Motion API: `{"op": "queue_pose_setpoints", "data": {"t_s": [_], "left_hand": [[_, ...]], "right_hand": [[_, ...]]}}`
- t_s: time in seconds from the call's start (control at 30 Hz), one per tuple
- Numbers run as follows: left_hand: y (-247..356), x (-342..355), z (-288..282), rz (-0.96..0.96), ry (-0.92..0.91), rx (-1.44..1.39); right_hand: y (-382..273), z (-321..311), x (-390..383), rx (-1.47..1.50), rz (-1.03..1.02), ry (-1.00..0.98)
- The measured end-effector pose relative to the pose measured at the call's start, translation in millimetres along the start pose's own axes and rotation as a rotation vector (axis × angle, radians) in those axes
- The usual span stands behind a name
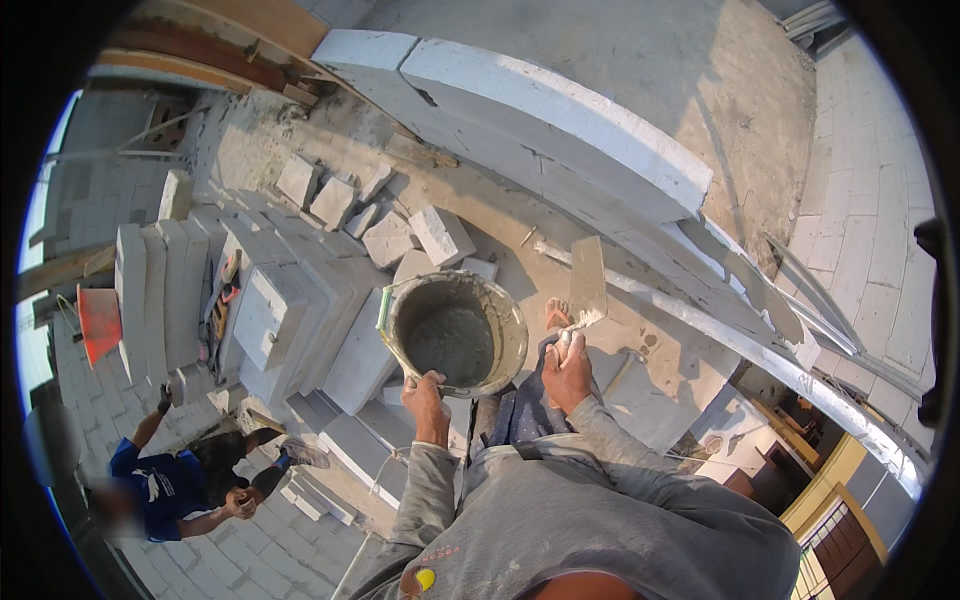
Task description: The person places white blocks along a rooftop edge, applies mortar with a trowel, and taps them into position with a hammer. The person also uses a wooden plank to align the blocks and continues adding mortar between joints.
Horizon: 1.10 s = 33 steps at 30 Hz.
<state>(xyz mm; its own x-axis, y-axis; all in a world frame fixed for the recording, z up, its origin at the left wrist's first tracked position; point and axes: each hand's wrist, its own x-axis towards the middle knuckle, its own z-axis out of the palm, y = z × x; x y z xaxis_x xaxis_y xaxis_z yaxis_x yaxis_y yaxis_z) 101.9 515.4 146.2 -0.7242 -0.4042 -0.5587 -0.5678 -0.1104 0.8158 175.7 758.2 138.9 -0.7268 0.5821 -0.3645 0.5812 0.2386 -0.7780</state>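
Observation:
My left hand [427,405] grips the near rim of a mortar-caked bucket [508,325], its fingers closed over the edge. Wet grey mortar [445,345] lies inside the bucket, below the rim. To the right of it, my right hand [568,375] is wrapped round the handle of a trowel [589,280]. The trowel's flat blade points away from me, toward the low block wall [540,160], and does not touch it. Pale mortar clings to the blade's near end and the handle. A sandalled foot [558,314] shows between bucket and trowel.
Stacked white blocks [290,320] stand left of the bucket, with broken blocks [390,240] beyond. A long pale bar [740,345] runs along the wall's foot at right. Hand tools [220,310] and an orange container [99,322] lie left. Another person [175,495] is at lower left.

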Motion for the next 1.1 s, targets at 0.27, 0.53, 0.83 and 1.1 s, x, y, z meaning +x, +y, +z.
{"op": "queue_pose_setpoints", "data": {"t_s": [0.27,0.53,0.83,1.1], "left_hand": [[-60.0,41.5,-0.9,-0.124,-0.058,0.043],[-145.4,161.5,104.7,-0.408,-0.052,-0.230],[-285.0,344.9,248.8,-0.248,-0.228,-0.241],[-310.0,347.3,155.9,-0.505,-0.307,-0.066]], "right_hand": [[-10.8,42.3,9.8,-0.424,-0.120,-0.601],[106.4,29.4,-50.5,-0.430,0.082,-0.192],[271.3,19.0,-89.9,-0.193,0.696,-0.319],[297.5,14.6,-53.7,-0.396,0.614,-0.438]]}}
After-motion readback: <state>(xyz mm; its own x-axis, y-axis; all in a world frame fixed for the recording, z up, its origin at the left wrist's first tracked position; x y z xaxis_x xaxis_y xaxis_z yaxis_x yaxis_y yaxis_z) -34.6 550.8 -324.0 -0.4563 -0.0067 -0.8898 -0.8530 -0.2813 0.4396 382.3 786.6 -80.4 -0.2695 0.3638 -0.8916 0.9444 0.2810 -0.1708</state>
